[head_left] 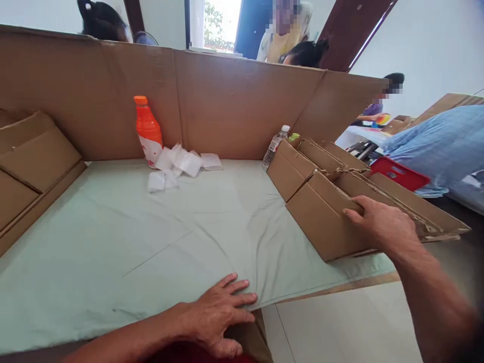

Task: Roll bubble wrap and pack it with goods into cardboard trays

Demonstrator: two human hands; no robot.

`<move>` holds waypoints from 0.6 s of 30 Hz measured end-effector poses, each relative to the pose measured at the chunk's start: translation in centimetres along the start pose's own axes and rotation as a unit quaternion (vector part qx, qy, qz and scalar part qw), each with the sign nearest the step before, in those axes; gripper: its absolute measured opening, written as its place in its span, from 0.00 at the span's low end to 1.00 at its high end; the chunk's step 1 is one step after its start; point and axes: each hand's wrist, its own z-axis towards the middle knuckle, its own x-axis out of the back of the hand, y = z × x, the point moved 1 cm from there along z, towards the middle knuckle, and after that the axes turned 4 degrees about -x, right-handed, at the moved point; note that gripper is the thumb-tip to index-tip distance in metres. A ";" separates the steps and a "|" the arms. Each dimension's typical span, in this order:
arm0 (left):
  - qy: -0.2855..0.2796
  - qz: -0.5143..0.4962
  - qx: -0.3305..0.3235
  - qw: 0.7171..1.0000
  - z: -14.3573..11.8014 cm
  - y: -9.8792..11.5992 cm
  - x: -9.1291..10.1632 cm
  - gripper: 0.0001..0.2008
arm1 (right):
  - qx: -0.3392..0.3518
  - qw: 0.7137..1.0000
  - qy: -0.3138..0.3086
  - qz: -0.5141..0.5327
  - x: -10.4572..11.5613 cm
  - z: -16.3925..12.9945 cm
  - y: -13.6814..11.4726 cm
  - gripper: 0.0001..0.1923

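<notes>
My left hand [223, 312] lies flat with its fingers spread at the near edge of the pale green cloth [159, 232], and holds nothing. My right hand [387, 224] is at the divided cardboard box [325, 217] on the right. Its thumb lies against the outer side, with the index finger at the wall's upper edge. The other fingers are mostly hidden behind the hand. At the back of the cloth is a loose pile of small clear plastic bags [187, 162].
An orange bottle [148, 131] stands behind the bags. A clear water bottle [275, 146] is beside the right box. Another cardboard box [41, 151] is at left, and a tall cardboard partition [234, 101] closes the back. A red stool [399, 174] and several people are beyond.
</notes>
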 end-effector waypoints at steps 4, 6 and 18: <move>0.128 -0.092 0.087 0.984 -3.2 0.0 2.1 0.25 | 0.094 0.987 0.042 -0.121 0.1 -1.1 -3.5 0.29; 0.221 -0.098 0.161 0.957 -5.8 -0.9 3.7 0.23 | 0.124 0.986 0.014 -0.112 0.5 -1.7 -8.0 0.25; 0.455 -0.025 0.314 0.833 -13.4 -2.6 5.6 0.37 | 0.061 0.959 0.022 0.275 -1.3 -1.1 -22.5 0.11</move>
